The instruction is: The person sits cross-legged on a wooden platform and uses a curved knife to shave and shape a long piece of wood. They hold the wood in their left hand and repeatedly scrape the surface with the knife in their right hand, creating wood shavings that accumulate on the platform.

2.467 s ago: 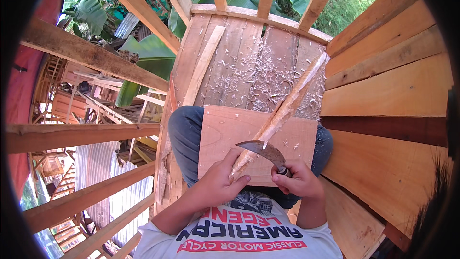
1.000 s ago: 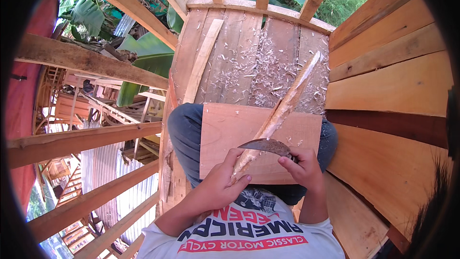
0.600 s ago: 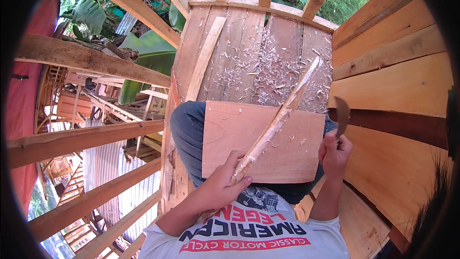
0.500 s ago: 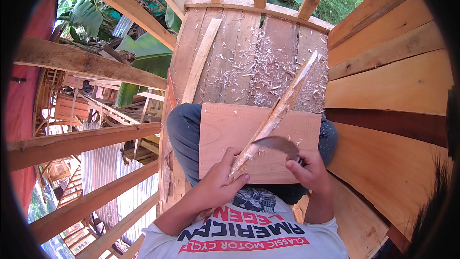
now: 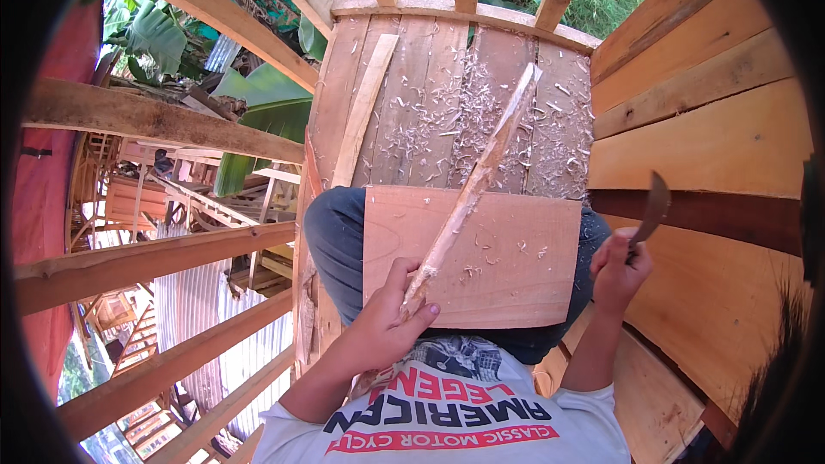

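My left hand point(image 5: 391, 320) is closed round the near end of a long, partly shaved wooden stick point(image 5: 472, 191). The stick slants away from me to the upper right, over a flat wooden board point(image 5: 516, 262) that lies across my lap. Off to the right of the board, my right hand point(image 5: 620, 270) grips a knife point(image 5: 655, 209) with a curved blade pointing up. Its handle is mostly hidden in my fist, and the blade is apart from the stick. A few curled shavings rest on the board.
Many wood shavings point(image 5: 481, 94) litter the plank floor point(image 5: 339, 64) ahead. A loose wooden strip point(image 5: 365, 107) lies at the floor's left. Wooden rails point(image 5: 155, 258) run along the left side, and a plank wall point(image 5: 713, 155) stands close on the right.
My right hand has swung the knife off the stick, out to the right and upward. The stick's far tip has shifted left and a little farther away, still in my left hand.
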